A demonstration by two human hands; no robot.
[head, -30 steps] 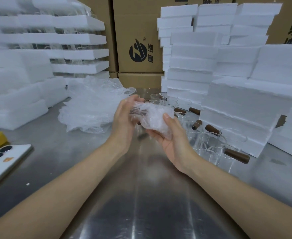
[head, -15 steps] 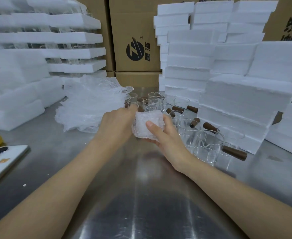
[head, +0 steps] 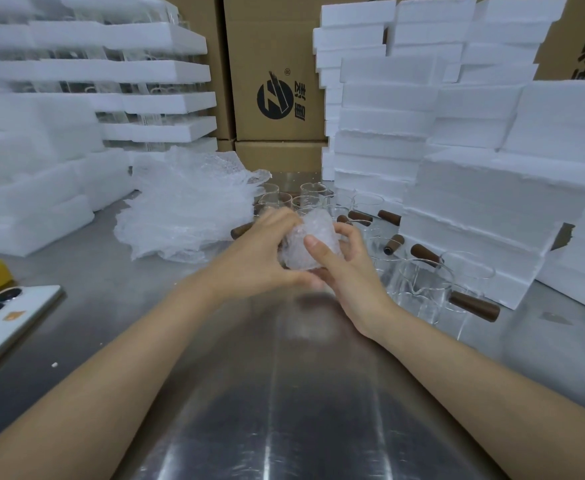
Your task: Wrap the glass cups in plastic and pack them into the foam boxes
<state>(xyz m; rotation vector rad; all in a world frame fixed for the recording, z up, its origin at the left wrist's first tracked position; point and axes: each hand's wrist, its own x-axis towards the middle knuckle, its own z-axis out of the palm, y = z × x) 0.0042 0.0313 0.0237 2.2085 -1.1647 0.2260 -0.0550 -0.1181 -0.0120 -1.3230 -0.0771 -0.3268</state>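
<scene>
Small glass cup swathed in clear bubble-wrap plastic point(head: 313, 242): held low over the brushed-steel table point(head: 284, 393), just right of the heap of loose bubble-wrap sheets point(head: 187, 209). Contact with the table cannot be told.

Left hand point(head: 260, 261) cups the bundle's left side. Right hand point(head: 350, 271) grips from the right, thumb pressed on the front of the wrap, fingers point(head: 348, 232) curled round the back. Both hands are closed on the bundle. Any handle is hidden under the wrap.

Handling, as a judgement:
- The bundle is light, and the glass inside is thin and fragile.
- The wrap is soft, springy and somewhat slick, likely to unfurl if released.
- It is best held round the padded body, with the loose ends pinned under a thumb.

Bare clear glass cups with brown wooden handles point(head: 422, 289) stand farther right of the heap, beside stacked white foam boxes point(head: 474, 209).
</scene>
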